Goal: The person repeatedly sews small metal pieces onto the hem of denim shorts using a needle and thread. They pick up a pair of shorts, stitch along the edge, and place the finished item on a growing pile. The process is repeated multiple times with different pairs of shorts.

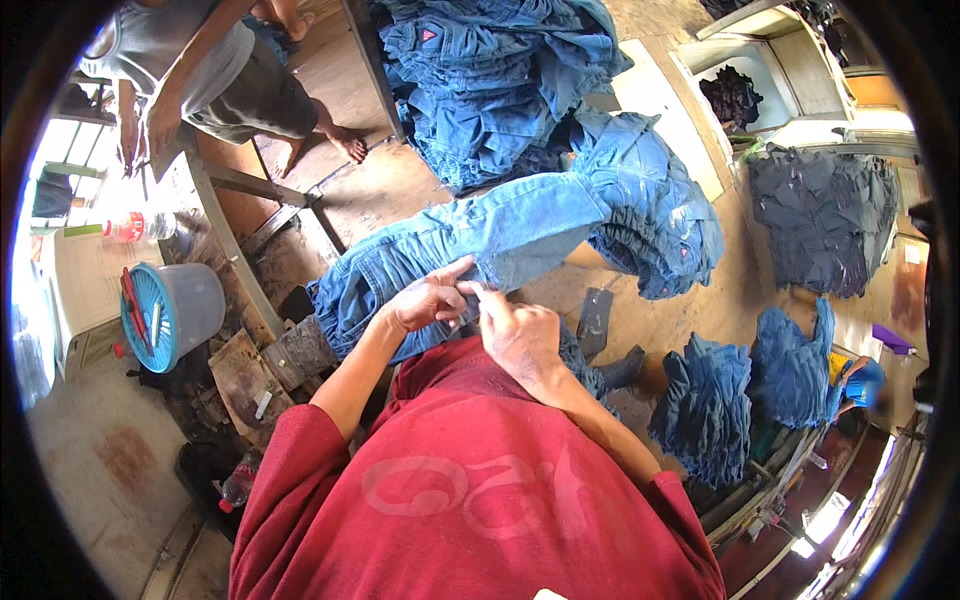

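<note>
A blue denim garment (515,230), with seams and an elastic-like gathered edge, stretches across in front of me from my lap toward a stack at the right. My left hand (428,303) is over its near edge, index finger extended and the other fingers curled in. Close against it, my right hand (520,335) is closed, with its index finger reaching to the left fingertips. Whatever lies between the fingers is too small or hidden to make out. Under the garment's far end sits a bundle of folded denim (660,215).
A tall denim pile (490,90) rises ahead. Dark grey garments (825,215) and more denim stacks (702,405) lie to the right. At left are a bucket (195,310) with a blue basket (148,318), a plastic bottle (140,226) and a wooden frame (235,255). Another person (215,80) stands far left.
</note>
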### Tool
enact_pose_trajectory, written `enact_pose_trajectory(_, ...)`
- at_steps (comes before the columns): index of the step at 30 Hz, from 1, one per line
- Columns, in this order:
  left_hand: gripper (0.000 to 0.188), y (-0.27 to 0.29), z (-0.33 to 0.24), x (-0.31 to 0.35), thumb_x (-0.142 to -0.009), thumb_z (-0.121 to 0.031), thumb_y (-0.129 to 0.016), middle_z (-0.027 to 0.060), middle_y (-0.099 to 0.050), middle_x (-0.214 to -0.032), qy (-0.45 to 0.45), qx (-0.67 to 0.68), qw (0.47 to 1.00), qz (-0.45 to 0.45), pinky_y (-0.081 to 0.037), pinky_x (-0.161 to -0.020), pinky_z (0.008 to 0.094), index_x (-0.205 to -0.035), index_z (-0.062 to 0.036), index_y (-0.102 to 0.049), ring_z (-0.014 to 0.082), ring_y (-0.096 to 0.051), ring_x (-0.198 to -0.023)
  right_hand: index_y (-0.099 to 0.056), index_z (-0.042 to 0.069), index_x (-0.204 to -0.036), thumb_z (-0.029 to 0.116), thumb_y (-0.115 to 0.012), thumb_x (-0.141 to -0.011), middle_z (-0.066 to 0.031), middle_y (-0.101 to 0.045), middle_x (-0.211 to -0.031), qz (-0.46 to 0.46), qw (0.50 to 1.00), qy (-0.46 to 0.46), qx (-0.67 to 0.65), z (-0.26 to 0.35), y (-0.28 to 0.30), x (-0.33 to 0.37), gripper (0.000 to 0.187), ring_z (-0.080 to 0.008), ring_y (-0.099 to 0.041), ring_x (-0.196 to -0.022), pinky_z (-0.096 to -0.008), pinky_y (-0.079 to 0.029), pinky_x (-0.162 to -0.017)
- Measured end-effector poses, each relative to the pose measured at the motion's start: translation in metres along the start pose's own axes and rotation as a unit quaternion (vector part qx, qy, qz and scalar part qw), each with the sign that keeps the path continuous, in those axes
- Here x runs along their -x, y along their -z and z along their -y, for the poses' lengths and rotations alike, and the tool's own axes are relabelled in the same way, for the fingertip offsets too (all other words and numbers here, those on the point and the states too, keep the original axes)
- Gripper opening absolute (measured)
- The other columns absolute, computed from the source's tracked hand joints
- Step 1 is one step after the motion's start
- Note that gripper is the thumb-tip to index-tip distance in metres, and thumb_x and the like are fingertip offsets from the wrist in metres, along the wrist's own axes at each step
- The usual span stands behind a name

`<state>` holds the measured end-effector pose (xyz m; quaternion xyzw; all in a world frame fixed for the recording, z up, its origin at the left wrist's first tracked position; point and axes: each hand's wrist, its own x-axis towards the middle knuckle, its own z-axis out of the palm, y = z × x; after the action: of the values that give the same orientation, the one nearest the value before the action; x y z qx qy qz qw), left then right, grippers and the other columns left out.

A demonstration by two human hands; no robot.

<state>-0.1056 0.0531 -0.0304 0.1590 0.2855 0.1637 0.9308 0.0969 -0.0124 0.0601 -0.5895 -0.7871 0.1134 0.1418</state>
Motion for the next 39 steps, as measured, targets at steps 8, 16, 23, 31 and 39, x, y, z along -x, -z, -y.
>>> enact_pose_trajectory(8, 0.103, 0.0, -0.003, 0.003, -0.081, 0.011, -0.053, 0.0219, -0.058, -0.151, -0.018, 0.009, 0.999, 0.038, -0.053, -0.058, 0.0301, -0.17, -0.0092, -0.005, 0.0102, -0.049, -0.056, -0.072, 0.012, -0.107, 0.013, -0.071, -0.091, -0.008, -0.071, -0.066, 0.005, 0.999, -0.034, -0.01, 0.001, 0.011, 0.011, 0.016, -0.0257, -0.072, -0.058, -0.0381, -0.058, -0.058)
enact_pose_trajectory(16, 0.104, 0.004, -0.003, 0.003, -0.08, 0.011, -0.053, 0.0247, -0.054, -0.154, -0.017, 0.016, 0.998, 0.051, -0.054, -0.058, 0.0292, -0.171, -0.0109, -0.006, 0.0074, -0.045, -0.051, -0.072, 0.012, -0.113, 0.013, -0.072, -0.091, -0.0088, -0.069, -0.062, -0.024, 0.999, -0.031, 0.02, 0.003, 0.012, 0.015, 0.022, -0.0267, -0.071, -0.057, -0.0378, -0.057, -0.055)
enact_pose_trajectory(23, 0.106, 0.001, -0.003, 0.002, -0.08, 0.008, -0.053, 0.0274, -0.054, -0.153, -0.023, -0.011, 0.999, 0.036, -0.055, -0.056, 0.0306, -0.171, -0.0113, -0.002, 0.0073, -0.046, -0.051, -0.072, 0.018, -0.111, 0.015, -0.072, -0.092, -0.0092, -0.069, -0.062, -0.089, 0.991, -0.102, 0.008, 0.007, 0.011, -0.001, 0.019, -0.0264, -0.071, -0.054, -0.0394, -0.056, -0.052)
enact_pose_trajectory(31, 0.1, 0.003, -0.003, 0.003, -0.08, 0.005, -0.055, 0.0236, -0.056, -0.153, -0.029, 0.024, 0.998, 0.056, -0.057, -0.056, 0.0302, -0.17, -0.0121, -0.012, 0.0079, -0.047, -0.051, -0.071, 0.015, -0.108, 0.017, -0.071, -0.094, -0.0067, -0.067, -0.057, -0.03, 0.994, -0.067, 0.083, 0.007, 0.001, -0.002, 0.014, -0.0249, -0.068, -0.049, -0.0376, -0.054, -0.049)
enact_pose_trajectory(39, 0.094, 0.007, 0.0, 0.002, -0.082, -0.007, -0.064, 0.0207, -0.057, -0.152, -0.025, 0.026, 0.999, 0.03, -0.053, -0.051, 0.0259, -0.166, -0.0182, -0.024, 0.0053, -0.045, -0.048, -0.075, 0.014, -0.113, 0.016, -0.073, -0.092, -0.0065, -0.068, -0.059, -0.019, 0.999, -0.003, 0.037, -0.011, 0.012, 0.016, 0.021, -0.0223, -0.07, -0.053, -0.0363, -0.056, -0.055)
